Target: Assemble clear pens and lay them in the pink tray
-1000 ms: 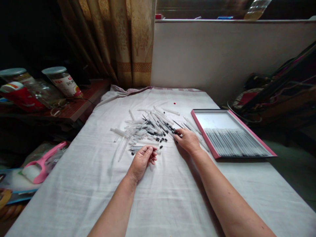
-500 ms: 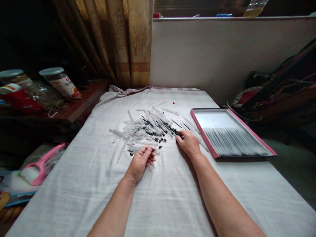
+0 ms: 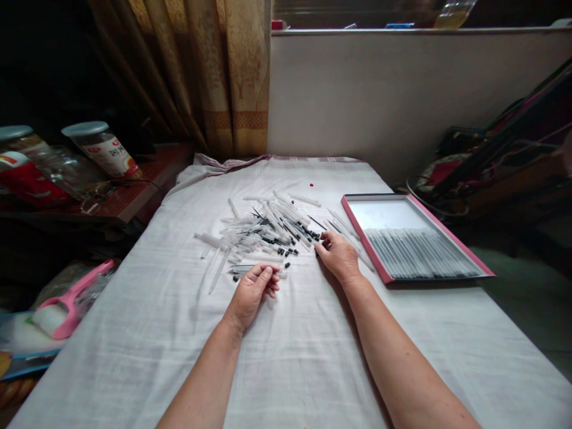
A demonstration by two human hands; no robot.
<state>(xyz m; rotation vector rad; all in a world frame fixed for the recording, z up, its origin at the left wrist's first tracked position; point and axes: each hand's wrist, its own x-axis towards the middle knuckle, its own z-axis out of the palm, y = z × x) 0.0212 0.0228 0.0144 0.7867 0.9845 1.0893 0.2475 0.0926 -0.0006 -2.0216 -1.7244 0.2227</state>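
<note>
My left hand (image 3: 257,289) rests low over the sheet with its fingers curled and the thumb against them; what they hold, if anything, is hidden. Just beyond it lie a few clear tubes and dark-tipped pen refills (image 3: 241,269). My right hand (image 3: 338,257) is bent down at the right edge of the pile, thumb and fingers closed beside small black pen caps (image 3: 315,235). Whatever is between those fingertips is too small to make out. Ahead of both hands, clear pen barrels (image 3: 217,241) lie loosely heaped, mixed with dark refills (image 3: 263,218) and more scattered black caps.
Right of the pile stands a shallow pink-edged box (image 3: 364,241) with a row of pens (image 3: 415,253) in it. A small red piece (image 3: 311,185) lies at the back. Jars (image 3: 105,149) stand on a side table at left, and a pink-handled tool (image 3: 74,301) lies below.
The whole view has shifted slightly left. My right fingers have moved a little among the black caps; my left hand holds its pose by the clear tubes.
</note>
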